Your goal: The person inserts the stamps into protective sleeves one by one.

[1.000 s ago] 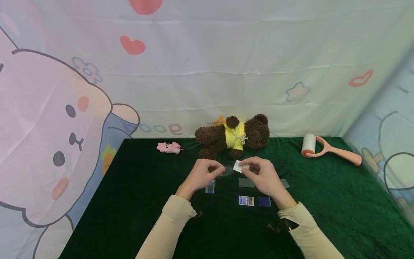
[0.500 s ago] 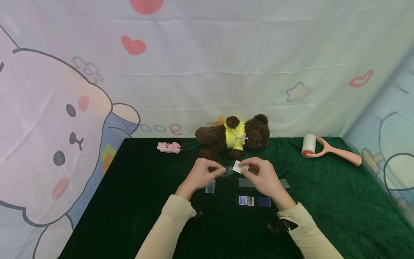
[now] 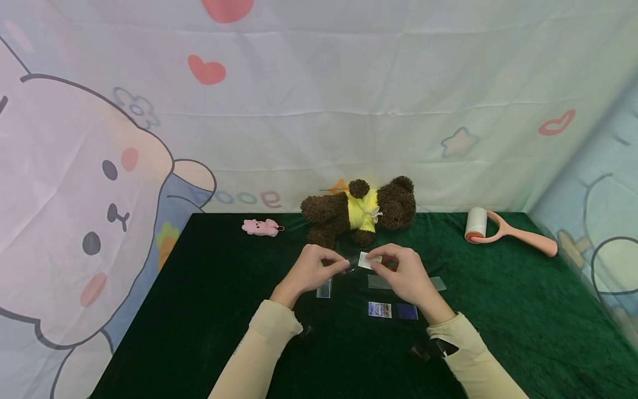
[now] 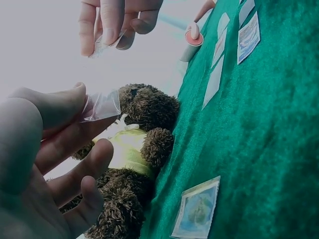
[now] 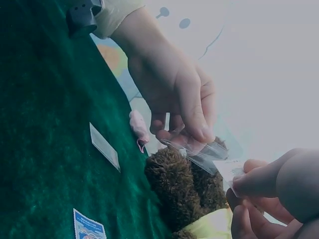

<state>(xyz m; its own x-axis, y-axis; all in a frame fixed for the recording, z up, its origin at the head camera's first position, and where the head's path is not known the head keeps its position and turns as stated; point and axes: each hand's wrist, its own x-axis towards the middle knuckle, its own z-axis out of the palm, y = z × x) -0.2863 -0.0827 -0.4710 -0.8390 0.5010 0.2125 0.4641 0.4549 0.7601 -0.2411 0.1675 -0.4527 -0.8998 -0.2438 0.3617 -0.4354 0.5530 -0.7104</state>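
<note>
My left hand [image 3: 316, 271] pinches a small clear plastic sleeve [image 4: 103, 106] between thumb and index finger; its other fingers are loosely bent. Opposite it, my right hand [image 3: 406, 274] pinches a postage stamp [image 3: 368, 260], pale side showing, by its right part. In the right wrist view the stamp's edge lies right at the sleeve's free end. Both hands are raised over the green cloth. Beneath the left hand lies a stamp in a clear sleeve [image 4: 197, 211]. Nearer the front are a blue-and-white stamp [image 3: 380, 310] and a dark blue stamp [image 3: 407, 311].
Clear sleeves [image 3: 380, 282] lie behind the two stamps, partly hidden by the right hand. A brown teddy bear [image 3: 394, 208] in a yellow top lies at the back edge. A pink plush toy [image 3: 261, 227] is back left, a lint roller [image 3: 513, 230] back right.
The stamp in my right hand has tipped and come slightly lower, closer to the sleeve. The sleeve in my left hand has turned a little. Things on the cloth stay put.
</note>
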